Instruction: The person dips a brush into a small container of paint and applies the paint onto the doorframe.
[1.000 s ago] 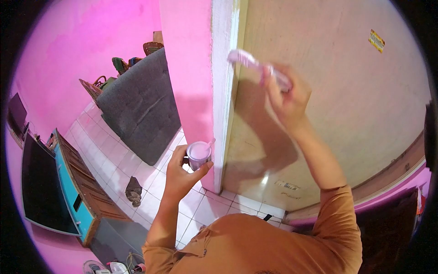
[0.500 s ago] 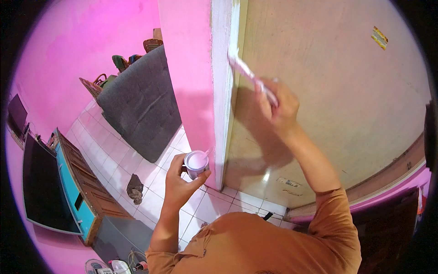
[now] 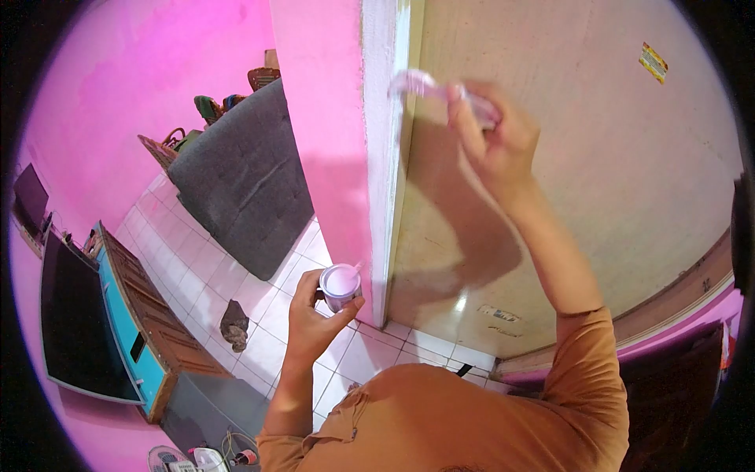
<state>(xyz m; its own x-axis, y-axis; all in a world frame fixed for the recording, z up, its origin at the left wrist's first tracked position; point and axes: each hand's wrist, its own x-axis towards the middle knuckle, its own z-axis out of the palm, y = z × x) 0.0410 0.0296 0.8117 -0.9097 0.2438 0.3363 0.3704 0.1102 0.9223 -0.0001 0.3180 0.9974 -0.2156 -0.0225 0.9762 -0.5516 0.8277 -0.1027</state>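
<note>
My right hand point(image 3: 499, 134) is closed round the handle of a paintbrush point(image 3: 425, 85), which is smeared by motion. Its bristle end lies over the white-painted door frame point(image 3: 382, 181); whether it touches the wood I cannot tell. Lower down, my left hand point(image 3: 314, 318) grips a small open can of pale paint point(image 3: 340, 285), fingers and thumb round its sides. Pale paint shows inside the can, and a pinkish streak stands at its right rim. Right of the frame is a beige door panel point(image 3: 566, 181), with my arm's shadow on it.
A pink wall edge point(image 3: 322, 134) adjoins the frame. Beyond it a grey mattress point(image 3: 240, 181) leans upright. A dark crumpled cloth point(image 3: 233, 326) lies on the white tiled floor point(image 3: 275, 315). At left are a television point(image 3: 82, 315), a wooden cabinet point(image 3: 157, 307) and a fan point(image 3: 165, 458).
My right hand has moved up and to the right, and the brush has swung from slanting to nearly level. The left hand with the can has barely shifted.
</note>
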